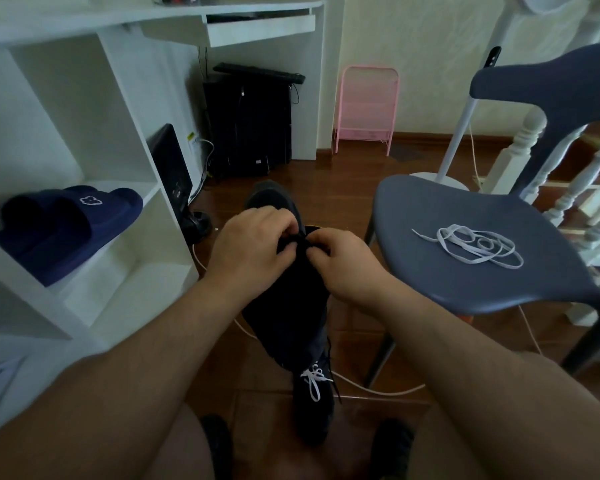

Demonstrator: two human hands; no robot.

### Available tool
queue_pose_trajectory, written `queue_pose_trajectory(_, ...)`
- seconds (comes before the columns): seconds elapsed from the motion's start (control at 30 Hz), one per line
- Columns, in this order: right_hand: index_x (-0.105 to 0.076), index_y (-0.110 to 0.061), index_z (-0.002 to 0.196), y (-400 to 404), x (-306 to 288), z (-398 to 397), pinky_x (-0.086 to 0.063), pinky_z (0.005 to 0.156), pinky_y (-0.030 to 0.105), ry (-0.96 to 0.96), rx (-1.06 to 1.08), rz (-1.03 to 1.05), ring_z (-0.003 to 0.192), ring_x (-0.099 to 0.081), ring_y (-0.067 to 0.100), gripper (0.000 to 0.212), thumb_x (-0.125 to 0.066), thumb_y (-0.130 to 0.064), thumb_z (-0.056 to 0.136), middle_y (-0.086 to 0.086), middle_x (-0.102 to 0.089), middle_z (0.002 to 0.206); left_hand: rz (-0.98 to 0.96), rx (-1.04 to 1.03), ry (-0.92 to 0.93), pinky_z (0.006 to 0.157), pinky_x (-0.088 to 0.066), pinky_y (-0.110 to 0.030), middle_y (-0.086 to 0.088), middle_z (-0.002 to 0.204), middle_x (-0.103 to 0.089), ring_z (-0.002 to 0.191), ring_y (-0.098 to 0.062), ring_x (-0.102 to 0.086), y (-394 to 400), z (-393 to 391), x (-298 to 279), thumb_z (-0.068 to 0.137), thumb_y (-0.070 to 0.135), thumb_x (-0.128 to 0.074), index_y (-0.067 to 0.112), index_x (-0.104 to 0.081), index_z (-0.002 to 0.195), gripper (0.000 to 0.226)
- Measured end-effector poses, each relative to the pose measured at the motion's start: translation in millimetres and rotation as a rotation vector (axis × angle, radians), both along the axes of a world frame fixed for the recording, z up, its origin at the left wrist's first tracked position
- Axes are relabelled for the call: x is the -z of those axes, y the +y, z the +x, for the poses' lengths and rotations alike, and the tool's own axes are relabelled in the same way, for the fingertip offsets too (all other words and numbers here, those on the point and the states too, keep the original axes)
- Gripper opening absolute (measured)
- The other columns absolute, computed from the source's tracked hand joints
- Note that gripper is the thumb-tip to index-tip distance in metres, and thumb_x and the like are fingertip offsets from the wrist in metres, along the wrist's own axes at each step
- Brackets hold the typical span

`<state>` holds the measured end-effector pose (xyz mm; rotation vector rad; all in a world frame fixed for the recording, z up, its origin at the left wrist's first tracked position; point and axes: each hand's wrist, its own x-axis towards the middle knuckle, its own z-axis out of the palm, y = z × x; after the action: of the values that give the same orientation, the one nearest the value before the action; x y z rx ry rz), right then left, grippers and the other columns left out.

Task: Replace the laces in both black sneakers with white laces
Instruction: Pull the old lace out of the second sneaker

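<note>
At six o'clock, nearest me, a black sneaker [313, 407] stands on the floor [343, 174] with a white lace [313, 380] already tied in it, so I judge one shoe done. Higher, dead centre, the second sneaker [284, 292] sits raised, toe toward twelve. My left hand [253, 245] and right hand [342, 263] meet over its throat, each grip pinched shut on the black lace [297, 241], thin, dark cord against dark fabric. That sameness is my worry: I can barely tell lace from upper, so I may tug the wrong strand and jam it in an eyelet, or let the soft shoe roll away. At three o'clock, well apart, the spare white lace [471, 245] lies in a loose flat tangle on the smooth blue chair [430, 282]; a careless pull could knot it. At nine o'clock, matte navy slippers [66, 223] rest on a white shelf [118, 244].
</note>
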<state>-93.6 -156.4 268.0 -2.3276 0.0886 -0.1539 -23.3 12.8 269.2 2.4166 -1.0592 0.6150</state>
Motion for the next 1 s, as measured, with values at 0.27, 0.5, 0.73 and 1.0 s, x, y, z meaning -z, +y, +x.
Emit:
queue_pose_trajectory(0.27,-0.070,-0.024,0.101,0.0,-4.1,-0.5,-0.044,0.060,0.023,-0.024,0.046,0.046,0.074,-0.063,0.008,0.021,-0.050,-0.028,0.107,-0.006,-0.069,0.085,-0.098,-0.024,-0.043,0.081,-0.052,-0.043,-0.003,0.101,-0.063,0.094,-0.026,-0.059,-4.3,-2.9,-0.5,0.088,0.013,-0.073,0.015,-0.068,0.099,0.012)
queue_pose_trajectory(0.5,-0.072,-0.023,0.112,-3.3,-4.9,-2.6,-0.041,0.070,0.022,-0.060,0.048,-0.173,0.088,-0.055,0.007,0.019,-0.063,-0.036,0.102,-0.011,-0.062,0.094,-0.063,0.008,0.044,0.082,-0.052,-0.035,0.003,0.098,-0.070,0.094,-0.018,-0.064,0.1,-0.7,-0.9,0.091,0.018,-0.073,0.019,-0.076,0.101,0.010)
queue_pose_trajectory(0.73,-0.056,-0.019,0.074,-25.5,-5.8,2.5,-0.037,0.063,0.033,-0.089,0.196,-0.178,0.071,-0.057,0.024,0.031,-0.055,-0.027,0.104,0.001,-0.057,0.071,-0.573,-0.291,0.396,0.064,-0.044,-0.034,0.000,0.075,-0.057,0.072,-0.019,-0.054,21.6,6.9,-16.4,0.083,0.013,-0.058,0.021,-0.059,0.078,0.010)
queue_pose_trajectory(1.0,-0.068,-0.017,0.088,-4.4,-1.3,3.4,-0.050,0.069,0.038,-0.158,0.098,-0.293,0.081,-0.061,0.023,0.023,-0.055,-0.031,0.102,0.002,-0.065,0.085,-0.017,-0.114,0.168,0.092,-0.039,-0.040,0.012,0.106,-0.059,0.106,-0.019,-0.052,-1.3,-11.9,-13.7,0.079,0.049,-0.052,0.038,-0.068,0.106,0.034)
